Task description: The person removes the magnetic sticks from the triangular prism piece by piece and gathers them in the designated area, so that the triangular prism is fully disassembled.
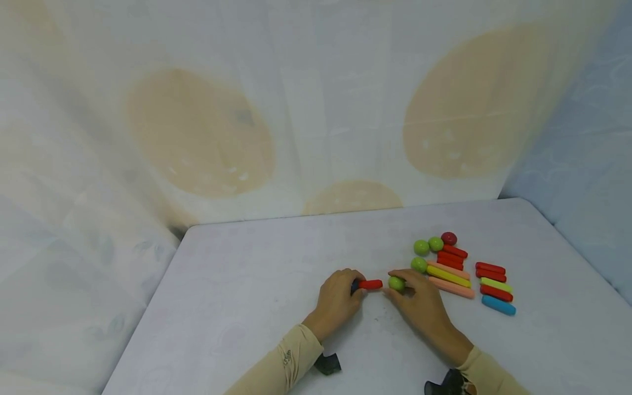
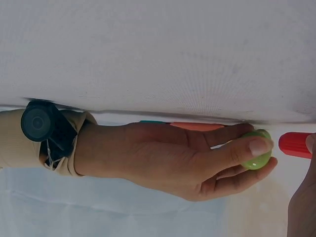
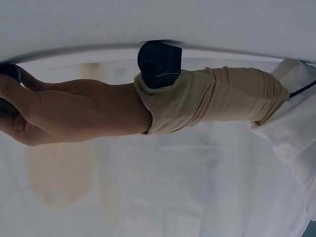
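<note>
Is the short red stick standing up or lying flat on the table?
Lying flat: the red stick rests lengthwise on the table, held by the left hand.

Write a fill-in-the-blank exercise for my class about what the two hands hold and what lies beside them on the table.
1. The right hand pinches a small ____ ball.
2. The left hand holds a short ____ stick.
3. The lone blue rounded stick lies at the ____ end of the right-hand row.

Missing words: green; red; near
</note>
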